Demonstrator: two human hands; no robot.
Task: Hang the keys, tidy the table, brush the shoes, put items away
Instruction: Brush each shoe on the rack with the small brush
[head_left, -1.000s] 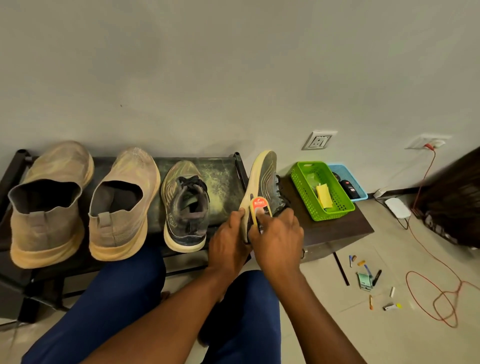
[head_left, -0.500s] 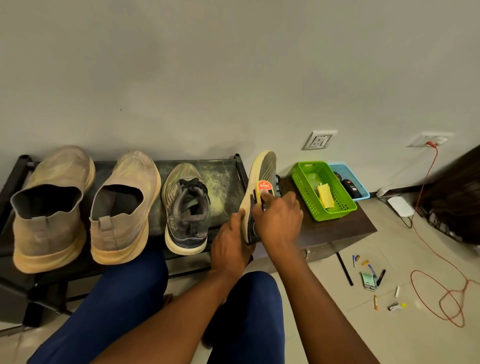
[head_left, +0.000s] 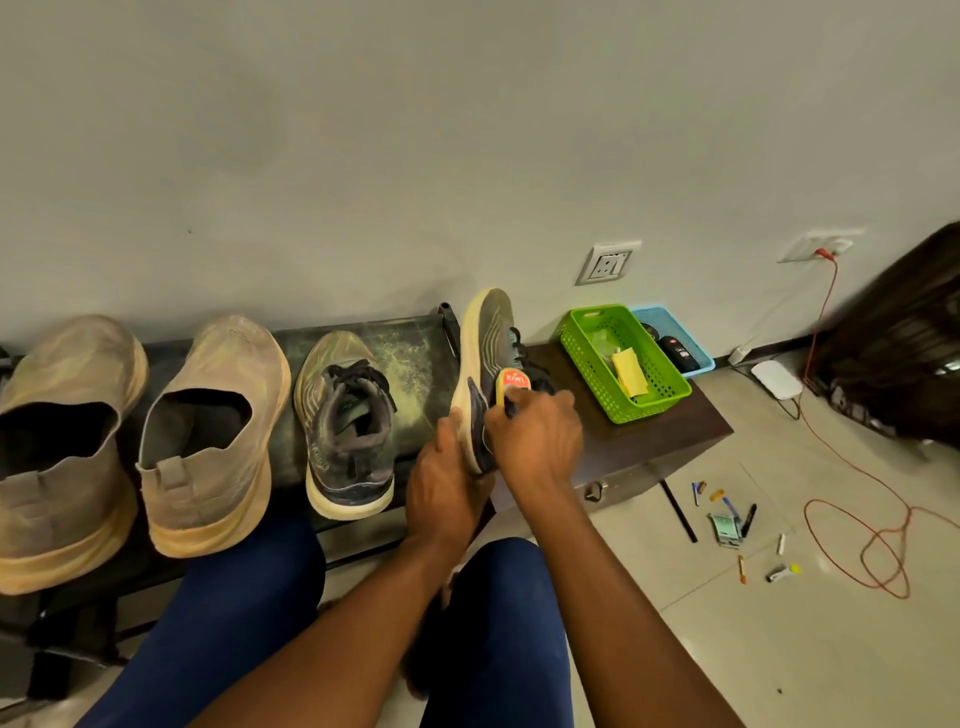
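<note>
Left hand (head_left: 441, 483) holds shoe (head_left: 485, 358) on edge, toe toward wall

We reach both bare forearms forward from the bottom edge of the view, over our blue-trousered knees. Our left hand (head_left: 444, 480) curls around the heel end of what it grips, thumb upward. Our right hand (head_left: 537, 441) sits just beside it, knuckles up, fingers apparently closed around a small object.

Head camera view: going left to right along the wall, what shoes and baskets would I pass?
Two tan slip-on shoes → dark laced sneaker → tipped-up dark sneaker → green plastic basket → blue plastic basket.
</note>
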